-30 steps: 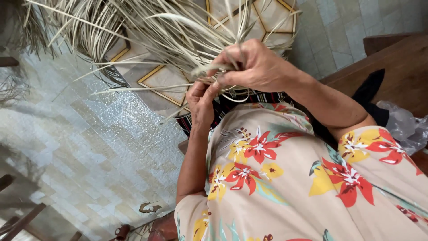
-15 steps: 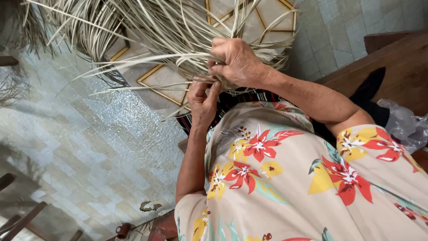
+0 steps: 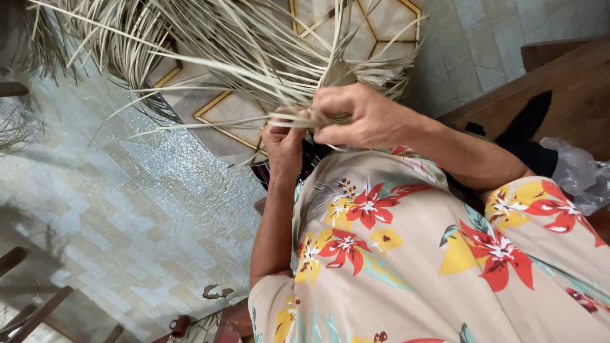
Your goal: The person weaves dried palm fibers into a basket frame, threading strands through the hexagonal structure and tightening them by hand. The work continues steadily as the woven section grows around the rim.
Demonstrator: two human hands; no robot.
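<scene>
- A crumpled clear plastic bag [image 3: 575, 174] lies on the wooden bench [image 3: 572, 95], well off to the right of the grip.
- Pale dried palm strips [image 3: 254, 51] fan outward from the grip, thin, flat and straw-coloured.
- Right hand [image 3: 362, 117] pinches strips tight.
- Left hand [image 3: 283, 143] closes on strips just beside it.

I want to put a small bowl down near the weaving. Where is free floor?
Bare grey tiled floor lies beside the left hand, below the dry straw strips. Crowded: the strips under the right hand, and the wooden bench with a plastic bag.
</scene>
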